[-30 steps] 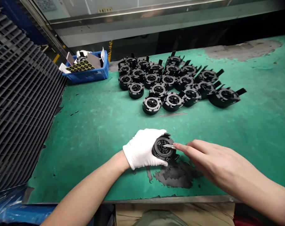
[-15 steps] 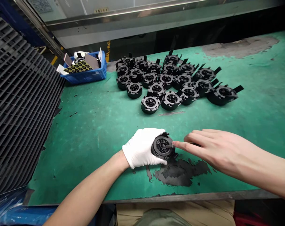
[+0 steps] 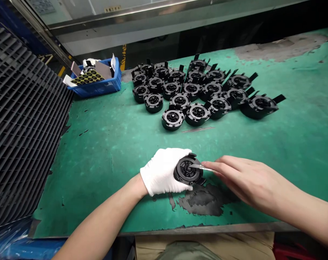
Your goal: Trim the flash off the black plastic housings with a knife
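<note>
My left hand (image 3: 165, 171), in a white glove, is wrapped around a round black plastic housing (image 3: 188, 177) above the green table. The housing's ringed face, with a recessed centre, is turned up towards me. In my bare right hand (image 3: 242, 175) is a thin pointed metal blade (image 3: 207, 168), pinched between the fingers. Its tip reaches over the middle of the housing's face; whether it touches there I cannot tell. Most of its handle is hidden by the fingers.
Several similar black housings (image 3: 172, 118) stand grouped on the green table (image 3: 99, 144). A blue bin (image 3: 99, 87) at the back left holds a sheet of round black stickers (image 3: 88, 77) and other pieces. Stacked dark grid trays (image 3: 23, 119) rise along the left side.
My right hand has shifted slightly down and turned, and the blade now shows lighter and more clearly. The left hand still grips the housing in nearly the same place.
</note>
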`<action>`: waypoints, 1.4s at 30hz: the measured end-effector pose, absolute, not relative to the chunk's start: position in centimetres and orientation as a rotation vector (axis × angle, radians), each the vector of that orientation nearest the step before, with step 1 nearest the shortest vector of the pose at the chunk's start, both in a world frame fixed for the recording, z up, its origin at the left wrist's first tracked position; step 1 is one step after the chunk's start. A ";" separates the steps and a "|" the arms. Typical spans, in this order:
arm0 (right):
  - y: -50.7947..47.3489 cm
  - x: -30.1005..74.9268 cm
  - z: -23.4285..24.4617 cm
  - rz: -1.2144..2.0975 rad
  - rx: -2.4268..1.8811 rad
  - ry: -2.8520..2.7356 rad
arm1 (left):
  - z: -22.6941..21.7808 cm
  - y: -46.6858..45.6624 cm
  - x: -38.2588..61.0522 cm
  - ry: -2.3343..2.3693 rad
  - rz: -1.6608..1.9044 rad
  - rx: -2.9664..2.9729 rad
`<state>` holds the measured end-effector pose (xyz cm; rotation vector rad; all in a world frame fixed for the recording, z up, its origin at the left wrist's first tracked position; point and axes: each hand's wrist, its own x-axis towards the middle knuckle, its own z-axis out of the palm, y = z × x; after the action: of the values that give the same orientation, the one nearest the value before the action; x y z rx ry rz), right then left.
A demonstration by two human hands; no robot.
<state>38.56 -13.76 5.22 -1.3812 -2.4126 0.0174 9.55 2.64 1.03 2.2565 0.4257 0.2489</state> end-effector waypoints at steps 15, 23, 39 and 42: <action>-14.8 38.4 3.9 0.166 -1.408 -2.286 | 1.5 2.8 9.7 0.395 0.247 2.244; -16.6 37.1 3.4 0.445 -1.449 -2.137 | 1.5 2.8 9.8 0.403 0.243 2.239; -16.0 38.0 5.3 0.257 -1.525 -2.159 | -0.2 2.5 9.3 0.418 0.272 2.234; -15.8 38.4 5.4 0.238 -1.539 -2.163 | -0.2 2.7 8.8 0.364 0.270 2.216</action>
<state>38.36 -15.85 5.38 -1.5389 -2.1631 0.2384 8.84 2.66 -0.24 2.2163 0.3638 0.2702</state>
